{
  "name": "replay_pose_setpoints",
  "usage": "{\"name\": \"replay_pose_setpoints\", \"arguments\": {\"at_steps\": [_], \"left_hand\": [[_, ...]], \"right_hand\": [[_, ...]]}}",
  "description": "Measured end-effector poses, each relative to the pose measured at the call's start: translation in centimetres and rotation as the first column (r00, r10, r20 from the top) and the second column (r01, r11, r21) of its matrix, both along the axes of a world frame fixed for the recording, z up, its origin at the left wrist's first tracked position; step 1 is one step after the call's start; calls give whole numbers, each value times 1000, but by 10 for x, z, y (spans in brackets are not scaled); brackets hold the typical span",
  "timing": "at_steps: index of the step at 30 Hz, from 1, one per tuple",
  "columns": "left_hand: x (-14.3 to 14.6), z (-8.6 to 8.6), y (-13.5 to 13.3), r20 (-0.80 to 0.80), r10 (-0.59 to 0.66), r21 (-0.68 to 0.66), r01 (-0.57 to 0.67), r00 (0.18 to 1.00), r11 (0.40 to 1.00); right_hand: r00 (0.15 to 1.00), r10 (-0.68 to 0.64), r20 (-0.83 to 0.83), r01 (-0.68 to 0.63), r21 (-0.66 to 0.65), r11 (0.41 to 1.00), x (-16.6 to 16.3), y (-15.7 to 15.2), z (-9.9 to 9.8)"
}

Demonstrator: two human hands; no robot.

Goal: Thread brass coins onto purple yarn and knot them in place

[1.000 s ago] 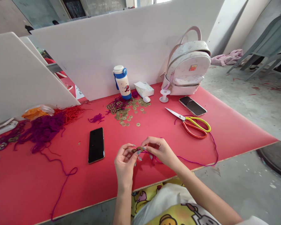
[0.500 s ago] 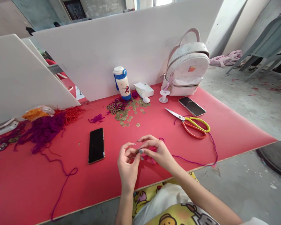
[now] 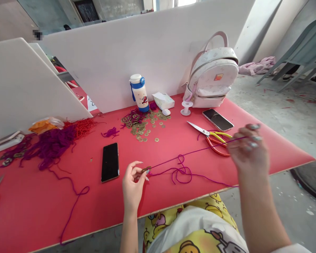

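Red tabletop (image 3: pixel 89 214) spread across the head view as I watched remotely. Toward its near side, the left hand (image 3: pixel 133 182) pinched brown coins (image 3: pixel 145 169), too small to count, seemingly steadying them against the purple thread (image 3: pixel 168 161). That thread ran straight to the raised right hand (image 3: pixel 250 151), blurred, its curled fingers gripping it, apparently to hold it taut. Scissors (image 3: pixel 206 133) lay just beyond that hand, perhaps for easy reach; loose coins (image 3: pixel 139 130) lay farther off, before the bottle (image 3: pixel 140 95).

Both hands (image 3: pixel 133 180) (image 3: pixel 249 153) well apart
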State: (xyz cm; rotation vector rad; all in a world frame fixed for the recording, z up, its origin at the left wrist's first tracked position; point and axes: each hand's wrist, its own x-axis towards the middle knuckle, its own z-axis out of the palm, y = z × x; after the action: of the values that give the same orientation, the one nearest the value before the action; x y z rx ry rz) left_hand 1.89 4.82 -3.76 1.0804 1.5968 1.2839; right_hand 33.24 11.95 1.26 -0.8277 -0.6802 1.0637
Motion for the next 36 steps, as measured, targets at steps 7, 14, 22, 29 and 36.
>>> {"name": "replay_pose_setpoints", "arguments": {"at_steps": [7, 14, 22, 29, 36], "left_hand": [[-4, -1, -1, 9, -43, -19, 43, 999, 999], [14, 10, -2, 58, -90, -20, 91, 994, 996], [24, 18, -6, 209, 9, 24, -14, 978, 1000], [20, 4, -4, 313, 102, -3, -107, 944, 994], [26, 3, -4, 270, -149, 17, 151, 951, 988]], "right_hand": [[886, -435, 160, 421, 113, 900, 32, -7, -4], [756, 335, 563, -357, -76, 931, -51, -14, -20], [304, 668, 679, -691, -325, 646, -115, -35, -26], [317, 547, 775, -661, -232, 713, -90, -26, -17], [252, 443, 861, -716, -141, 683, -93, -19, 12]]}}
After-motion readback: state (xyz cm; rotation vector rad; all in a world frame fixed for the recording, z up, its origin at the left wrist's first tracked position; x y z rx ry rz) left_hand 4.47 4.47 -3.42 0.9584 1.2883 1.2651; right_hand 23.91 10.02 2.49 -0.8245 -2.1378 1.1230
